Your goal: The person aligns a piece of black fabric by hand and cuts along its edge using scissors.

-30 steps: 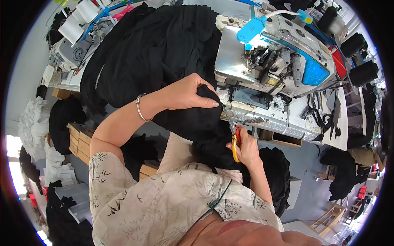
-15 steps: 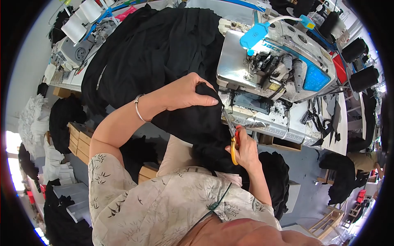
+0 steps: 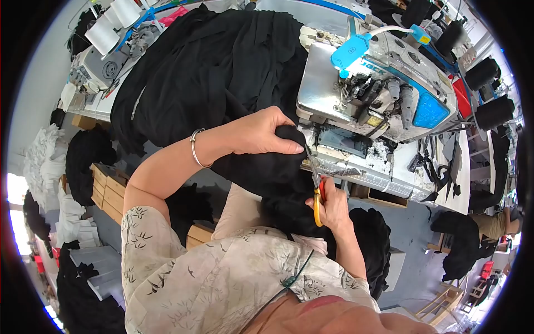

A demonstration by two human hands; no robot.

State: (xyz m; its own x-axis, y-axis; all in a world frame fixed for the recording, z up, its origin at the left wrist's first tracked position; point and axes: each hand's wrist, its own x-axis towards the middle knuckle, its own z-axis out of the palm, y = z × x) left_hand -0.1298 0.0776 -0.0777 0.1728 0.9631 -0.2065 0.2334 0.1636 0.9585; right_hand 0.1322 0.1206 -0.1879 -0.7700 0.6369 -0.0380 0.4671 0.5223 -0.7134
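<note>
My left hand (image 3: 270, 132), with a metal bracelet at the wrist, pinches a fold of black fabric (image 3: 261, 170) just in front of the sewing machine. The fabric hangs down over my lap. My right hand (image 3: 332, 207) grips the yellow and red handles of the scissors (image 3: 318, 203). Their metal blades point up to the fabric edge beside my left thumb; whether they are touching the cloth is too small to tell. A large heap of black fabric (image 3: 206, 67) lies on the table beyond my left arm.
The sewing machine (image 3: 384, 83) stands at the upper right, black scraps (image 3: 436, 167) on the table beside it. Black thread cones (image 3: 492, 114) are at the far right. Wooden boxes (image 3: 108, 192) stand lower left. Another person (image 3: 495, 224) is at the right edge.
My left hand and the pinched fabric have moved slightly down and right. My right hand with the scissors has lowered a little. The machine appears slightly farther right.
</note>
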